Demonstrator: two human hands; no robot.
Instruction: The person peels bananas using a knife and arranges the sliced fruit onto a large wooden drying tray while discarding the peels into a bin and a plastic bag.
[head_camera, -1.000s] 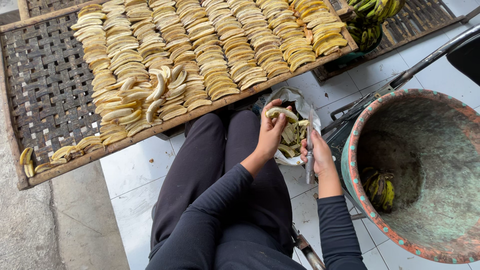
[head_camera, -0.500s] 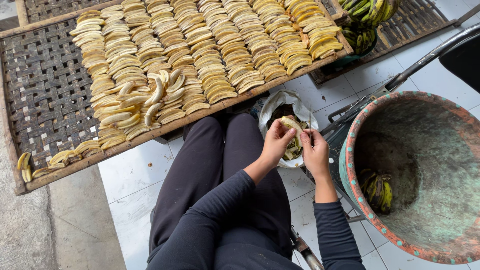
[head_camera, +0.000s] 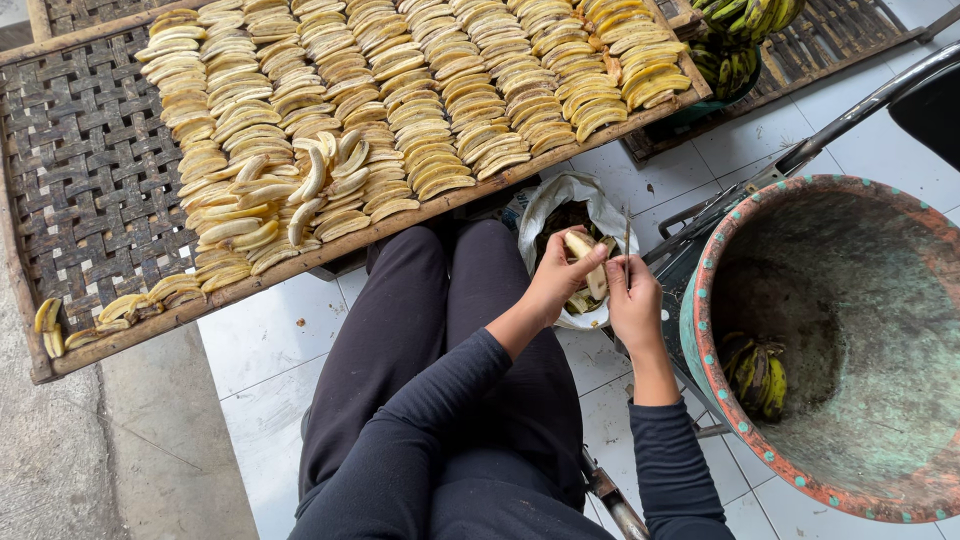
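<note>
My left hand (head_camera: 556, 283) holds a peeled pale banana (head_camera: 586, 256) above a white plastic bag (head_camera: 563, 205) of peels. My right hand (head_camera: 633, 300) grips a thin knife (head_camera: 627, 232), blade pointing up, right beside the banana. Both hands hover over the bag, just past my knees in dark trousers. A woven bamboo tray (head_camera: 90, 190) ahead carries rows of sliced banana pieces (head_camera: 400, 90), with several whole peeled ones lying loose near its front middle.
A large round basin (head_camera: 740, 240) with a reddish rim stands at the right, a bunch of greenish bananas (head_camera: 757, 368) inside. More green bananas (head_camera: 745, 25) sit at the top right on another woven mat. A metal bar (head_camera: 860, 105) slants behind the basin. White floor tiles lie below.
Both hands came together over the bag. The banana now stands more upright in the left hand, and the knife has risen beside it.
</note>
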